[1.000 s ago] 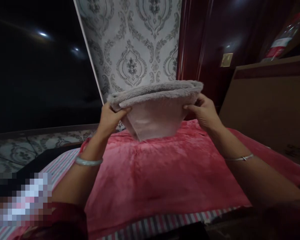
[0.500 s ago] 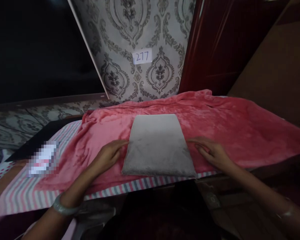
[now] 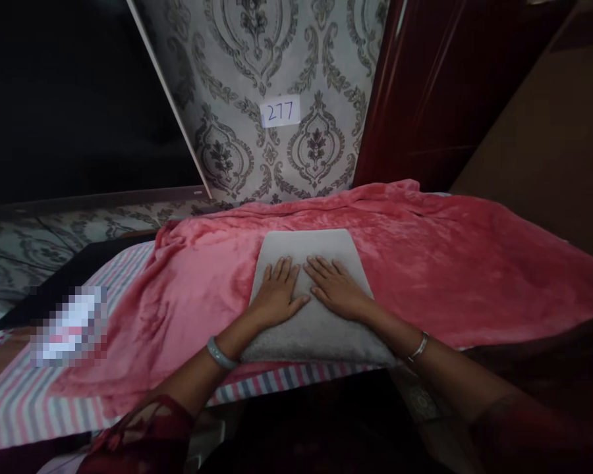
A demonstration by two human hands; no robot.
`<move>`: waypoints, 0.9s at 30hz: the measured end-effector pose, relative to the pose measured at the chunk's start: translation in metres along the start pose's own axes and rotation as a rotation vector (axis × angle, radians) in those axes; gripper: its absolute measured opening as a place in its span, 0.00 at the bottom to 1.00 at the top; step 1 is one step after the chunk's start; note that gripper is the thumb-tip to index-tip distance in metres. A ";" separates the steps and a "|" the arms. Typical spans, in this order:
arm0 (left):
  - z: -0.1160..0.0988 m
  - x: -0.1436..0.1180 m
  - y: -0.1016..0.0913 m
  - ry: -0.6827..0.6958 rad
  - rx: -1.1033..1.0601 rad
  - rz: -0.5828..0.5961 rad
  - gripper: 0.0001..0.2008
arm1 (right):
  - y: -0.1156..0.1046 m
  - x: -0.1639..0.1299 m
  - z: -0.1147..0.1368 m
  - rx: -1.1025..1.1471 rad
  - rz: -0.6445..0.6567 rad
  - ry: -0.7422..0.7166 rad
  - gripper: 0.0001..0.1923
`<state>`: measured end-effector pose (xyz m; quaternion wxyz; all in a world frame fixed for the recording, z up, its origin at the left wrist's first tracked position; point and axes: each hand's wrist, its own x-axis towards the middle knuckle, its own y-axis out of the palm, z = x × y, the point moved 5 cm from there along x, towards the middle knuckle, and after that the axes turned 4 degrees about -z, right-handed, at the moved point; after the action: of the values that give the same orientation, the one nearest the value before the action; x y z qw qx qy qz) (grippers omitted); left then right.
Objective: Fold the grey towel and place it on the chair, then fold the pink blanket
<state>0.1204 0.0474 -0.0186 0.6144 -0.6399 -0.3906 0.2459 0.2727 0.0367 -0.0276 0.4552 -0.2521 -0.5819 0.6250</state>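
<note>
A grey plush cushion (image 3: 321, 342), flat and wider at its near edge, lies on a pink fleece blanket (image 3: 449, 270). My left hand (image 3: 277, 293) rests palm down on the cushion's left half, fingers stretched out and pointing away from me. On the right half, my right hand (image 3: 336, 286) lies flat too, its fingers slightly spread. The two hands are close together but apart. Beneath the blanket a striped cloth (image 3: 277, 382) shows along the near edge.
A large dark screen (image 3: 79, 99) stands at the back left, before a patterned wall (image 3: 271, 155) bearing a paper marked 277 (image 3: 280, 110). At the back right is a dark red glossy panel (image 3: 420, 92). A blurred-out item (image 3: 69, 326) lies at left.
Both hands have moved inward from the cushion's side edges onto its top and now lie flat. The cushion stays in about the same place on the blanket.
</note>
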 end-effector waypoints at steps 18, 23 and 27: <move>-0.058 -0.113 -0.009 0.148 -0.101 -0.008 0.38 | 0.002 0.076 0.036 0.125 0.185 -0.503 0.31; -0.054 -0.112 -0.001 0.192 -0.078 -0.008 0.41 | 0.009 0.130 -0.009 0.092 0.158 -0.354 0.31; -0.053 -0.113 0.000 0.197 -0.029 -0.066 0.44 | 0.018 0.161 -0.034 0.087 0.137 -0.238 0.32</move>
<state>0.0979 -0.0749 -0.0309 0.6483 -0.6564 -0.3529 0.1558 0.2226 0.1939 -0.0169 0.3496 -0.1953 -0.5856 0.7048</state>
